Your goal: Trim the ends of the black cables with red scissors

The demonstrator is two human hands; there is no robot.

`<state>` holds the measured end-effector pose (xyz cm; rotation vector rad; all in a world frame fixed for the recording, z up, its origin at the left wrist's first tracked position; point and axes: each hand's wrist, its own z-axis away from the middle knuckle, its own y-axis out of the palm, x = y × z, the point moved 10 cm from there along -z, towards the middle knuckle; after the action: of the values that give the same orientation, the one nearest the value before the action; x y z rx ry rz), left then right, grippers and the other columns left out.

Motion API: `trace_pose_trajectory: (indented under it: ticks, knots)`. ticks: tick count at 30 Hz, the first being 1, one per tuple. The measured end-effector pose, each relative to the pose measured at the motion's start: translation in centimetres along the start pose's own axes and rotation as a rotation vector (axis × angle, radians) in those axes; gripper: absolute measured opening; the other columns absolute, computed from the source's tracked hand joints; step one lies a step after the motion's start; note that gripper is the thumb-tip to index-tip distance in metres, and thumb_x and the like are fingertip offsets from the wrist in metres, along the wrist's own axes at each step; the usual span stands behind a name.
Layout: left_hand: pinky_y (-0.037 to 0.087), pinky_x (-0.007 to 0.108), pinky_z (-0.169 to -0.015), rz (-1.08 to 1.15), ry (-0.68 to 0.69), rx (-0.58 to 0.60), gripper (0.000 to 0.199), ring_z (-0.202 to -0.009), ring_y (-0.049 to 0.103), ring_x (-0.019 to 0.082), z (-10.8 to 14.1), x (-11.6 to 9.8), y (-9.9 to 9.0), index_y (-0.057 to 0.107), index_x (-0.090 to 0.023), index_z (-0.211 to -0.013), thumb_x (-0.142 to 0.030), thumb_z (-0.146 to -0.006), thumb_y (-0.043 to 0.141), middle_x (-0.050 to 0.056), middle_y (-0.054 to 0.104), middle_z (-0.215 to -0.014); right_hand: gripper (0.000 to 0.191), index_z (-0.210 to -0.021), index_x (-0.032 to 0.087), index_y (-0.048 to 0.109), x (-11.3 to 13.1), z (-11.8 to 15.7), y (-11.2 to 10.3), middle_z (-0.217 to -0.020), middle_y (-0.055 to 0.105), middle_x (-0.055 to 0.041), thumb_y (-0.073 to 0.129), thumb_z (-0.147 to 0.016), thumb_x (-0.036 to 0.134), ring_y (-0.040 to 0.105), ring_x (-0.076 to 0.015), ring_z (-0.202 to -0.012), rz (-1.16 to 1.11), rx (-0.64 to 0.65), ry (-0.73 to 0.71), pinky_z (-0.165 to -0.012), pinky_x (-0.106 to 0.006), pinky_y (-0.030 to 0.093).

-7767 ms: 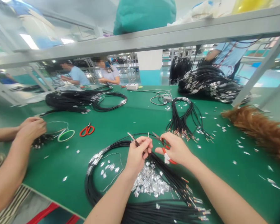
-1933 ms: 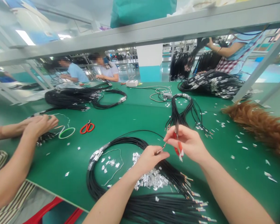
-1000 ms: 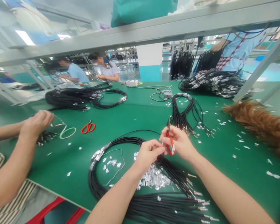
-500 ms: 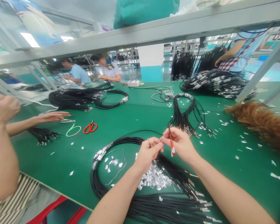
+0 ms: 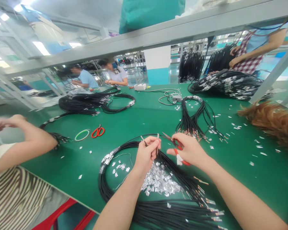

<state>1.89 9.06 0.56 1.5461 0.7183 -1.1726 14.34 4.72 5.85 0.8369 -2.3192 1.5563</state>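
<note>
My left hand [image 5: 146, 155] is closed in a pinch on the end of a thin black cable [image 5: 157, 149], whose pale tip points up. A second cable end sticks out at the left of the same fingers. My right hand [image 5: 190, 149], a short way to the right, holds red-handled scissors [image 5: 167, 136] with the blades pointing up and left; white wrapping covers part of a handle. Beneath both hands lies a looped bundle of black cables [image 5: 172, 212], with bare copper or foil-wrapped ends at lower right. Inside its loop is a pile of silver foil scraps [image 5: 156, 183].
Left of centre lie other red scissors [image 5: 98, 131] and a green-white ring [image 5: 82, 135]. Further cable bundles [image 5: 194, 110] and a grey box [image 5: 176, 98] are toward the back. A brown feather duster [image 5: 271, 124] lies right. A co-worker's arm [image 5: 36, 135] is at left, beneath an overhead shelf [image 5: 144, 36].
My right hand has moved away from my left, and the scissors have tilted from upright toward the left. At left, the co-worker's reaching hand has drawn back from the table.
</note>
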Motion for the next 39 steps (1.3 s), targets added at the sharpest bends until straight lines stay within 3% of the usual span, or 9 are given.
trace_pose_trajectory:
  ticks: [10, 16, 21, 24, 29, 39]
  knots:
    - [0.014, 0.015, -0.031, -0.007, -0.029, 0.075, 0.020, -0.032, 0.026, 0.000, 0.4, 0.6, 1.1, 0.056, -0.013, -0.069, -0.028, -0.064, 0.067, -0.003, 0.054, -0.051, 0.034, -0.086, 0.020, 0.058, 1.1, 0.3, 1.2, -0.081, 0.060, -0.0054, 0.060, -0.070, 0.050, 0.055, -0.0178, -0.073, 0.131, 0.084, -0.091, -0.064, -0.027, 0.040]
    - [0.015, 0.015, -0.031, -0.030, -0.032, 0.090, 0.020, -0.031, 0.027, 0.000, 0.4, 0.7, 1.2, 0.056, -0.013, -0.067, -0.028, -0.063, 0.067, -0.003, 0.054, -0.050, 0.030, -0.084, 0.020, 0.059, 1.3, 0.2, 1.0, -0.079, 0.061, -0.0045, 0.061, -0.071, 0.046, 0.055, -0.0160, -0.068, 0.110, 0.089, -0.075, -0.061, -0.025, 0.039]
    - [0.014, 0.016, -0.031, -0.003, 0.021, 0.005, 0.022, -0.031, 0.026, 0.000, 0.1, 0.2, 0.2, 0.058, -0.013, -0.070, -0.031, -0.063, 0.068, -0.003, 0.054, -0.050, 0.028, -0.080, 0.021, 0.061, -0.2, -0.2, 0.7, -0.069, 0.059, -0.0013, 0.064, -0.067, 0.045, 0.051, -0.0138, -0.059, 0.063, 0.074, -0.031, -0.054, -0.024, 0.036]
    - [0.014, 0.016, -0.031, 0.002, 0.029, 0.003, 0.021, -0.031, 0.027, 0.000, 0.1, 0.2, 0.2, 0.059, -0.013, -0.070, -0.030, -0.062, 0.068, -0.003, 0.055, -0.050, 0.025, -0.078, 0.020, 0.059, -1.5, -0.4, 0.4, -0.060, 0.054, 0.0016, 0.064, -0.067, 0.042, 0.047, -0.0122, -0.052, -0.141, 0.021, 0.047, -0.050, -0.024, 0.035]
    - [0.015, 0.017, -0.033, -0.048, -0.078, 0.134, 0.021, -0.032, 0.030, 0.001, 0.8, 1.6, 2.2, 0.057, -0.013, -0.070, -0.026, -0.059, 0.070, -0.001, 0.058, -0.051, 0.018, -0.082, 0.020, 0.054, -1.0, -0.3, 0.0, -0.071, 0.058, 0.0005, 0.063, -0.069, 0.029, 0.055, -0.0130, -0.064, -0.765, -0.135, 0.129, -0.061, -0.027, 0.045]
    - [0.014, 0.018, -0.035, -0.064, -0.098, 0.151, 0.021, -0.032, 0.029, 0.001, 0.9, 1.9, 2.4, 0.054, -0.013, -0.065, -0.025, -0.060, 0.070, 0.000, 0.059, -0.049, 0.009, -0.075, 0.019, 0.053, 0.4, 0.1, 0.0, -0.071, 0.056, 0.0017, 0.061, -0.070, 0.018, 0.053, -0.0109, -0.065, -0.904, -0.150, 0.139, -0.062, -0.026, 0.044]
